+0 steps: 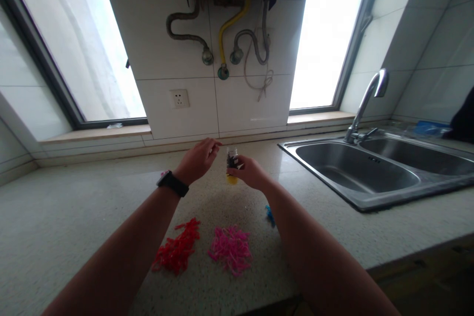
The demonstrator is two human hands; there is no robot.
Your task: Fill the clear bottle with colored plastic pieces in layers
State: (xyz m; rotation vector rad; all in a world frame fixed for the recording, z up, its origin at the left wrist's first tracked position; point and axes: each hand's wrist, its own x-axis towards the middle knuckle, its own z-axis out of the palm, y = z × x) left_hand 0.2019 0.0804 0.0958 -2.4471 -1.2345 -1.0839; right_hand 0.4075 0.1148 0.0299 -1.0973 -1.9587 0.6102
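Observation:
My right hand (249, 172) is closed around a small clear bottle (232, 152), held upright over the counter. Dark stuff shows in the bottle's middle and yellow at its bottom. Just left of it, my left hand (198, 160) hovers with fingers partly curled and apart, pointing toward the bottle's top; nothing shows in them, and its palm is hidden. Nearer to me lie a pile of small red loop-like pieces (178, 249) and a pile of pink ones (231, 249). Some blue pieces (270, 216) lie partly behind my right forearm.
A double steel sink (355, 165) with a curved tap (370, 98) is set into the speckled counter (92, 222) on the right. A tiled wall with a socket (179, 98) stands behind. A bit of pink (163, 174) shows beside my black watch (173, 184).

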